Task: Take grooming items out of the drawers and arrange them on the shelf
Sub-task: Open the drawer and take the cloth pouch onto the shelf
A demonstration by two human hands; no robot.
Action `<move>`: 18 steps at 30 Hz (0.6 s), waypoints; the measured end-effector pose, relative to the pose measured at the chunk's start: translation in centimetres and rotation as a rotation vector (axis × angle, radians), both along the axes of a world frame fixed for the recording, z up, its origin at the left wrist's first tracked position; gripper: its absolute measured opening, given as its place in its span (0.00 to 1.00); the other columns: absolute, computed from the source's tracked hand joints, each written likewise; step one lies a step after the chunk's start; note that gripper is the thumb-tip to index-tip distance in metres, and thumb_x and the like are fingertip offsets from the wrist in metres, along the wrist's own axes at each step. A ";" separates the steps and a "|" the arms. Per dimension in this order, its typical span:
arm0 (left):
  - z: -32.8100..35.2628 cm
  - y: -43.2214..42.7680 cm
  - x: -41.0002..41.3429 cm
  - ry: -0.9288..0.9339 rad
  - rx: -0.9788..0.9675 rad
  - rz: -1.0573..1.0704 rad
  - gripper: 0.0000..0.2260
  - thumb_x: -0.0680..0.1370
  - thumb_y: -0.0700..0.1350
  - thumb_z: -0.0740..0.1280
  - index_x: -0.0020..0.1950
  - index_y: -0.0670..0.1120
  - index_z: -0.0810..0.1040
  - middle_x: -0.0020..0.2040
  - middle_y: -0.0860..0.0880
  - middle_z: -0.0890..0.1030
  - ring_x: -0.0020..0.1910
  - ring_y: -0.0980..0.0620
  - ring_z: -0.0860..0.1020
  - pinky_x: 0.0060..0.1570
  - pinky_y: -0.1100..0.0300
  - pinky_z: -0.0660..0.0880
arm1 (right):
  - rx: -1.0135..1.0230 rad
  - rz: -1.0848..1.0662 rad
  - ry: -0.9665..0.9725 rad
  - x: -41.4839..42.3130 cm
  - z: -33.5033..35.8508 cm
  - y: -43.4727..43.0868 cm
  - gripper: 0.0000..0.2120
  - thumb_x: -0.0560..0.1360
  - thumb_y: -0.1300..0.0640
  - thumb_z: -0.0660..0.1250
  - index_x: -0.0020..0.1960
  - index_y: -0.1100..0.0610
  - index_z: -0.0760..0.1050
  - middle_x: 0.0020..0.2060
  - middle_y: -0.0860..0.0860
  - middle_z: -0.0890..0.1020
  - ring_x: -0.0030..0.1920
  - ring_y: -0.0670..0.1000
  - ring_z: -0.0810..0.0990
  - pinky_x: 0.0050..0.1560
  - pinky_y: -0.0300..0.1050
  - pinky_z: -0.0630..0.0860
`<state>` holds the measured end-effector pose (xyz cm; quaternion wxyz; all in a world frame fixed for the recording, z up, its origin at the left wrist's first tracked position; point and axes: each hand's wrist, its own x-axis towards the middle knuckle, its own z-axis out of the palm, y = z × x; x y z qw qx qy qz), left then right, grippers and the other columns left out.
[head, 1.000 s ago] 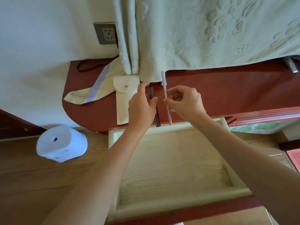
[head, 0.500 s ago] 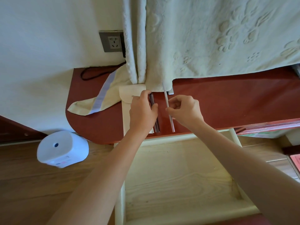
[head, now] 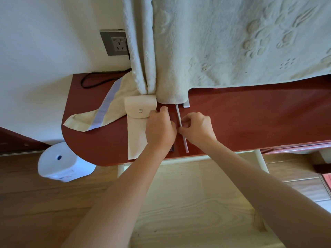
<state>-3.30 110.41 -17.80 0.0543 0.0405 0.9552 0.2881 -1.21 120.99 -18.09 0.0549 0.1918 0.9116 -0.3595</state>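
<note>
Looking down from the head camera, I use the cream pouch (head: 137, 140) as my marker. It lies flat on the red shelf (head: 250, 113) with its snap flap toward the wall. Just right of the pouch, my left hand (head: 160, 129) is curled around a dark slim pen (head: 172, 149), and only the pen's near end shows below the wrist. Further right of the pouch, the right hand (head: 197, 127) pinches a thin white stick (head: 184, 142) between thumb and fingertips. The stick runs parallel to the pouch's long edge, but I cannot tell whether it rests fully on the shelf. Its far tip points at the pale towel (head: 232, 42) hanging behind the pouch. A striped cloth (head: 100, 115) lies left of the pouch, touching its flap. A wall socket (head: 116, 42) sits beyond the pouch and to its left. The open wooden drawer (head: 188, 203) lies on the near side of the pouch, under both forearms.
</note>
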 end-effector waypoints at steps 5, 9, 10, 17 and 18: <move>-0.9 1.0 -0.7 0.032 -0.091 0.008 0.13 0.77 0.37 0.63 0.62 0.40 0.73 0.53 0.40 0.75 0.49 0.40 0.76 0.43 0.56 0.68 | -0.005 0.018 -0.014 -0.5 -0.5 -0.3 0.08 0.72 0.56 0.68 0.47 0.60 0.78 0.41 0.56 0.82 0.42 0.55 0.80 0.43 0.46 0.78; -1.4 1.4 -0.9 0.071 -0.133 0.014 0.10 0.77 0.36 0.63 0.57 0.39 0.74 0.51 0.39 0.74 0.46 0.39 0.76 0.38 0.55 0.66 | -0.004 -0.003 -0.011 -0.7 -0.6 -0.5 0.09 0.72 0.56 0.67 0.49 0.60 0.77 0.43 0.57 0.81 0.43 0.56 0.80 0.45 0.48 0.79; -1.4 1.4 -0.9 0.086 -0.138 0.014 0.09 0.77 0.36 0.64 0.57 0.38 0.74 0.50 0.39 0.74 0.45 0.39 0.76 0.37 0.55 0.65 | -0.007 -0.008 -0.016 -0.7 -0.6 -0.5 0.09 0.72 0.55 0.67 0.49 0.60 0.77 0.43 0.57 0.81 0.44 0.56 0.80 0.46 0.50 0.79; -1.7 1.4 -0.4 0.187 -0.157 -0.016 0.09 0.74 0.36 0.68 0.54 0.37 0.76 0.47 0.37 0.76 0.41 0.38 0.77 0.36 0.54 0.70 | 0.000 -0.006 -0.054 -0.6 -0.2 -0.6 0.08 0.73 0.57 0.67 0.50 0.60 0.76 0.45 0.57 0.80 0.44 0.57 0.80 0.45 0.52 0.80; -1.7 1.4 -0.3 0.201 -0.161 -0.028 0.09 0.74 0.35 0.69 0.53 0.37 0.77 0.46 0.37 0.77 0.41 0.38 0.77 0.35 0.53 0.71 | 0.004 -0.003 -0.060 -0.6 -0.1 -0.7 0.08 0.74 0.57 0.66 0.50 0.60 0.76 0.45 0.57 0.80 0.44 0.58 0.80 0.45 0.52 0.80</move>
